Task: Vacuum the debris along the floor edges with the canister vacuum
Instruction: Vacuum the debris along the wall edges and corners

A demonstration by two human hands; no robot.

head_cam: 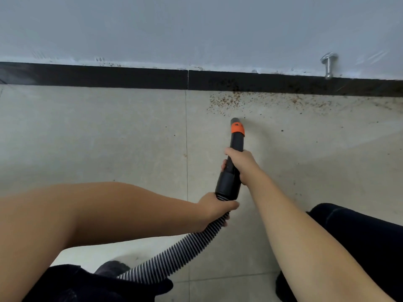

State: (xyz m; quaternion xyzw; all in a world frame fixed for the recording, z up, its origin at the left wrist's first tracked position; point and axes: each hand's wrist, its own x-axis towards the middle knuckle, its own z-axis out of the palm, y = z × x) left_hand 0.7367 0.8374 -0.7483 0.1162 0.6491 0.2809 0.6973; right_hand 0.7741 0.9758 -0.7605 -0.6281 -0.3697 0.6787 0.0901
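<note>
The vacuum nozzle (pixel 234 153) is a black tube with an orange collar and a grey tip. Its long axis runs from the hands up and away toward the wall, tilted slightly right, tip pointing at the baseboard (pixel 130 76). The tip sits at or just above the floor (pixel 109 131); contact cannot be confirmed.

The right hand (pixel 242 164) wraps its fingers around the tube's middle section. The left hand (pixel 214 207) grips the ribbed hose (pixel 174 256) just behind the tube's wide black cuff. The hose trails down and left from the left hand, toward the person.

Brown debris (pixel 226 101) lies just beyond the tip, scattered along the floor against the baseboard and spreading to the right of both hands. A few stray specks lie right of the tip.

Bare tile extends left of the hands to the baseboard. A metal door stop (pixel 329 65) projects from the wall (pixel 196 29), well right of the right hand, above the baseboard.
</note>
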